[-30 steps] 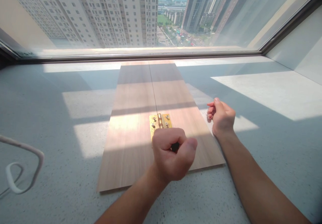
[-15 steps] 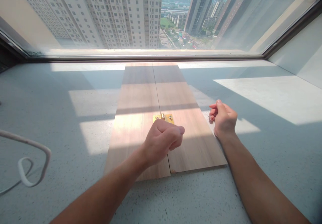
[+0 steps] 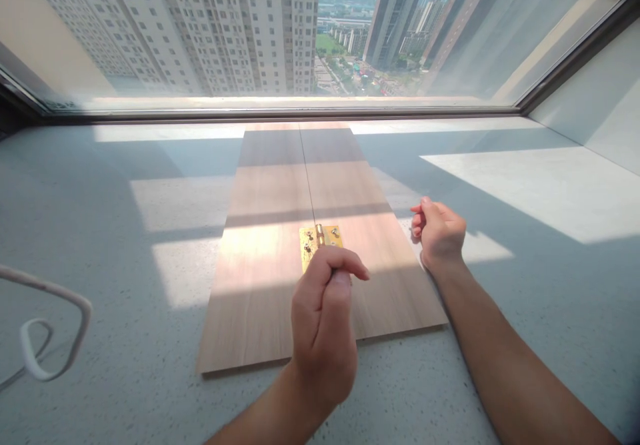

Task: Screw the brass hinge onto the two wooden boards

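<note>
Two wood-grain boards lie side by side on a pale speckled ledge [image 3: 125, 378], the left board [image 3: 260, 285] and the right board [image 3: 350, 178] meeting at a thin seam. A brass hinge [image 3: 311, 239] with screws sits across that seam. My left hand [image 3: 325, 325] is closed in a fist just over the hinge's near end; what its fingers hold is hidden. My right hand [image 3: 440, 235] rests as a loose fist at the right board's right edge, fingers curled in.
A large window [image 3: 300, 31] with a dark frame runs along the ledge's far side, high-rise buildings outside. A white cable [image 3: 50, 338] loops at the left edge. A grey wall [image 3: 600, 98] rises at the right. Sun patches fall across the ledge.
My left fist has drawn back toward me and turned upright over the hinge, uncovering more of the brass plate. My right hand has stayed at the board's edge.
</note>
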Demonstrator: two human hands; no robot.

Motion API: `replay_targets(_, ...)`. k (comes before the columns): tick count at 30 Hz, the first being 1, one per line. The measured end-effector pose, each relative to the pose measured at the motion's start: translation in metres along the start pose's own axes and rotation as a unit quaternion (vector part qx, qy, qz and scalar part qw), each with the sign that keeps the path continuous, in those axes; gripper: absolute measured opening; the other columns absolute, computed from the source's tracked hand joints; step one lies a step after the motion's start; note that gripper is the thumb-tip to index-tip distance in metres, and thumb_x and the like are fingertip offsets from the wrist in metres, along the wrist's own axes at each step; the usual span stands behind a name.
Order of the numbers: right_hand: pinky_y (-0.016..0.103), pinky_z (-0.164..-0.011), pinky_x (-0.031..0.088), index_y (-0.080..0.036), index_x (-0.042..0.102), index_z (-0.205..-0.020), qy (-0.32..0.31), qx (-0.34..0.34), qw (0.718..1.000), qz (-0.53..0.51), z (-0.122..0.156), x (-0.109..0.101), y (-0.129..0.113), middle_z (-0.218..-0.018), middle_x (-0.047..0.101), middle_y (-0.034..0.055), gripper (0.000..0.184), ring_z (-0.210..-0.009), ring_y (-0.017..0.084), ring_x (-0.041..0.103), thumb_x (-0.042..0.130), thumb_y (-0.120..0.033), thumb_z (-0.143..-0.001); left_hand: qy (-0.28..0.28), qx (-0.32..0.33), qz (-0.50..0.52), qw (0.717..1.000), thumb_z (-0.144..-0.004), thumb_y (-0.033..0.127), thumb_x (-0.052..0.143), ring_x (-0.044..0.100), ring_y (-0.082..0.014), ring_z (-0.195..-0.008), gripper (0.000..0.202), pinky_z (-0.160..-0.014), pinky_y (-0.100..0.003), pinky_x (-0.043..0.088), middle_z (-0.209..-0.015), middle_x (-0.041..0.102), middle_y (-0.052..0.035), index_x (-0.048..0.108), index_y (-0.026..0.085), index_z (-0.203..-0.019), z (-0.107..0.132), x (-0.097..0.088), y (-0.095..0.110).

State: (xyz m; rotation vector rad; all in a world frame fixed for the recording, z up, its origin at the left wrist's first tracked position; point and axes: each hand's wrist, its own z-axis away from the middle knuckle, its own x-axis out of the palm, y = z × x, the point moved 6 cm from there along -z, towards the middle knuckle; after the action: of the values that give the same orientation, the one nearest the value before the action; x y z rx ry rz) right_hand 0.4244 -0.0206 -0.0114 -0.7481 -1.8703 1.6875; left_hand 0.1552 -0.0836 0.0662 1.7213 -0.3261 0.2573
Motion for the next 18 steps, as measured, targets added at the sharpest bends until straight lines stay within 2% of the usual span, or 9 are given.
replay_targets(5, 0.017, -0.028, 0.025, -0.017, 0.063, -0.065, 0.001, 0.007, 1.0, 0.005, 0.001, 0.0, 0.0, -0.048, 0.05, -0.0039, 0.028, -0.035, 0.006, 0.037, 0.068, -0.042, -0.077, -0.053, 0.096, 0.014, 0.994, -0.084, 0.013, 0.041, 0.036, -0.0129, -0.057, 0.022, -0.056, -0.031, 0.027, -0.059, 0.037, 0.0017, 0.041, 0.019, -0.063, 0.005, 0.01, -0.003)
replay_targets(9, 0.017, -0.029, 0.025, -0.017, 0.064, -0.065, 0.0, 0.01, 1.0, 0.004, 0.002, 0.001, -0.001, -0.048, 0.05, -0.0042, 0.028, -0.035, 0.006, 0.037, 0.068, -0.042, -0.077, -0.092, 0.125, -0.042, 0.987, -0.081, 0.019, 0.05, 0.024, -0.0083, -0.045, 0.036, -0.045, -0.028, 0.017, -0.049, 0.023, 0.0045, 0.028, 0.019, -0.052, -0.008, 0.026, 0.001)
replay_targets(11, 0.017, -0.029, 0.025, -0.016, 0.065, -0.065, 0.002, 0.01, 1.0, 0.004, 0.003, 0.001, -0.001, -0.047, 0.05, -0.0042, 0.028, -0.035, 0.006, 0.037, 0.068, -0.042, -0.076, -0.145, 0.104, -0.06, 0.982, -0.078, 0.019, 0.052, 0.018, -0.0061, -0.042, 0.042, -0.042, -0.027, 0.013, -0.046, 0.017, 0.0056, 0.022, 0.019, -0.048, -0.014, 0.035, 0.002)
replay_targets(13, 0.017, -0.029, 0.025, -0.016, 0.065, -0.065, 0.004, 0.01, 1.0, 0.004, 0.003, 0.001, -0.001, -0.047, 0.05, -0.0041, 0.028, -0.035, 0.005, 0.037, 0.068, -0.041, -0.076, -0.183, 0.054, -0.047, 0.981, -0.078, 0.02, 0.052, 0.015, -0.0055, -0.041, 0.046, -0.041, -0.026, 0.012, -0.045, 0.015, 0.0059, 0.019, 0.019, -0.047, -0.021, 0.037, 0.0)
replay_targets(16, 0.018, -0.029, 0.025, -0.016, 0.064, -0.064, 0.003, 0.01, 1.0, 0.004, 0.003, 0.001, -0.001, -0.047, 0.05, -0.0039, 0.028, -0.035, 0.006, 0.037, 0.068, -0.041, -0.077, -0.197, -0.016, 0.014, 0.98, -0.08, 0.024, 0.05, 0.019, -0.0073, -0.042, 0.046, -0.042, -0.027, 0.014, -0.044, 0.018, 0.0048, 0.02, 0.019, -0.046, -0.031, 0.024, -0.005)
replay_targets(18, 0.018, -0.029, 0.025, -0.016, 0.064, -0.064, 0.002, 0.01, 1.0, 0.005, 0.003, 0.002, -0.001, -0.047, 0.049, -0.004, 0.029, -0.035, 0.006, 0.037, 0.068, -0.042, -0.077, -0.212, -0.016, 0.048, 0.976, -0.081, 0.026, 0.049, 0.027, -0.0098, -0.047, 0.042, -0.045, -0.028, 0.021, -0.047, 0.028, 0.0021, 0.025, 0.019, -0.046, -0.035, 0.016, -0.003)
